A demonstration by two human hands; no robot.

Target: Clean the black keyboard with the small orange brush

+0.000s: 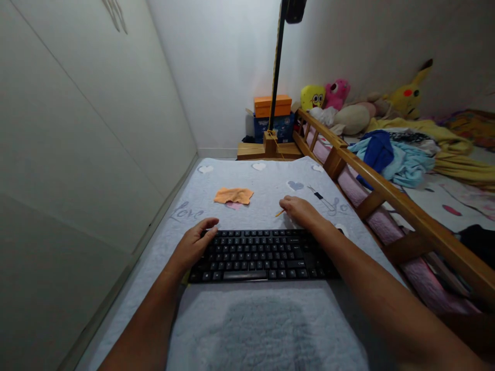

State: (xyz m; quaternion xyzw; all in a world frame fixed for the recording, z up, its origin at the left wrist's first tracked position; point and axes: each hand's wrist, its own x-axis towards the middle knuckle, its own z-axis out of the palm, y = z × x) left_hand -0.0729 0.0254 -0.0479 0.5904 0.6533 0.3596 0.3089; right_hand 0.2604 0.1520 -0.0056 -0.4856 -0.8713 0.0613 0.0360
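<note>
A black keyboard (251, 257) lies flat on the pale bedspread in front of me, its keys facing up. My left hand (195, 241) grips its left end, with the thumb on top near the far corner and fingers reaching past the back edge. Beyond the keyboard's back edge, toward its right side, my right hand (296, 208) is closed on a thin yellow-orange stick (279, 213); only its tip shows, pointing down to the left. My right forearm crosses over the keyboard's right end and hides part of it. An orange cloth (233, 196) lies behind the keyboard.
A thin, pale looped item with a black band (318, 196) lies right of my right hand. A wooden rail (382, 190) runs along the right side, with clothes and plush toys beyond. White cabinet doors (85, 129) stand on the left. Boxes (273, 106) and a black pole (277, 67) stand behind.
</note>
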